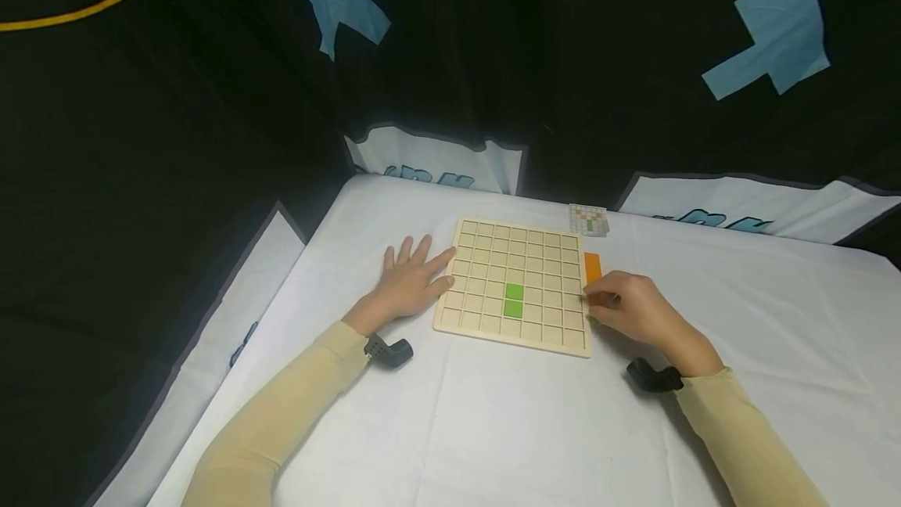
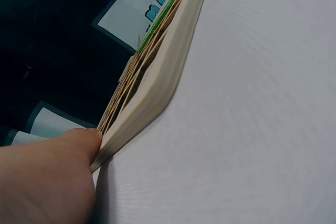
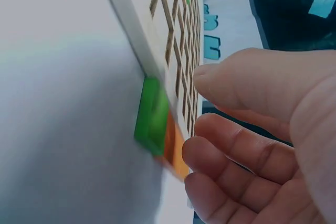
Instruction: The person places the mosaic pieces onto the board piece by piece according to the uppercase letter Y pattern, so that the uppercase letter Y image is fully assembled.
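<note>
A pale wooden grid board [image 1: 486, 327] lies on the white cloth. Two green square tiles [image 1: 514, 300] sit in neighbouring cells of it. My left hand [image 1: 408, 285] rests at the board's left edge, fingers spread, with thumb and index finger touching the rim. Over the right edge is my right hand [image 1: 637, 310], its fingers loosely bent. In the right wrist view a gap shows between thumb and fingertips, and nothing is visible between them. Just below those fingertips, a green block [image 3: 151, 116] and an orange strip [image 3: 176, 148] lie against the board's side.
Small cards printed with a grid [image 1: 588, 221] lie beyond the board's far right corner. White cloth [image 1: 507, 429] covers the table. A black curtain [image 1: 450, 61] with blue tape pieces [image 1: 781, 34] hangs behind it.
</note>
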`<state>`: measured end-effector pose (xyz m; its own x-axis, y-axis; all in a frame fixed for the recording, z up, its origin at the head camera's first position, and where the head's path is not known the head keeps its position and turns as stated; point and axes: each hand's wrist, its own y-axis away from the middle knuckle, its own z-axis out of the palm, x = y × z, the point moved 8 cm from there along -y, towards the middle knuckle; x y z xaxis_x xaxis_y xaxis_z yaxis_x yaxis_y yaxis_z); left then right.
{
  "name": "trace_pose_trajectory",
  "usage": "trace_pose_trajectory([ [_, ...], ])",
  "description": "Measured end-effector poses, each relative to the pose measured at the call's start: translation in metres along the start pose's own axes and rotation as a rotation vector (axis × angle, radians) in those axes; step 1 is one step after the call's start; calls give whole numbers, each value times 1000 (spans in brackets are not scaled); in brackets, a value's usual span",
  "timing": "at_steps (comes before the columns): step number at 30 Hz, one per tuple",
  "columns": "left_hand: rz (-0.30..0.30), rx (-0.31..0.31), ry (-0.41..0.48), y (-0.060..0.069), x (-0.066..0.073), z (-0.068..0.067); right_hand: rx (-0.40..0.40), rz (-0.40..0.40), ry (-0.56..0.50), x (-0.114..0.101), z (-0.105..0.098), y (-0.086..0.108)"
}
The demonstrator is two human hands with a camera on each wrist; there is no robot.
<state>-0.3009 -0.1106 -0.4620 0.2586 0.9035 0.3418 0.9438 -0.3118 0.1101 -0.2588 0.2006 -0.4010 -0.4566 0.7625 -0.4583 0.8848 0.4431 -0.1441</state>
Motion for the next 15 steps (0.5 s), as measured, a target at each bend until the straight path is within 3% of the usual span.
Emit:
trace_pose_trajectory([
  [8,-1,4,3,1,2,-2,25,29,22,9,-6,13],
  [15,-4,0,-1,2,3,-2,-6,34,5,10,0,15],
])
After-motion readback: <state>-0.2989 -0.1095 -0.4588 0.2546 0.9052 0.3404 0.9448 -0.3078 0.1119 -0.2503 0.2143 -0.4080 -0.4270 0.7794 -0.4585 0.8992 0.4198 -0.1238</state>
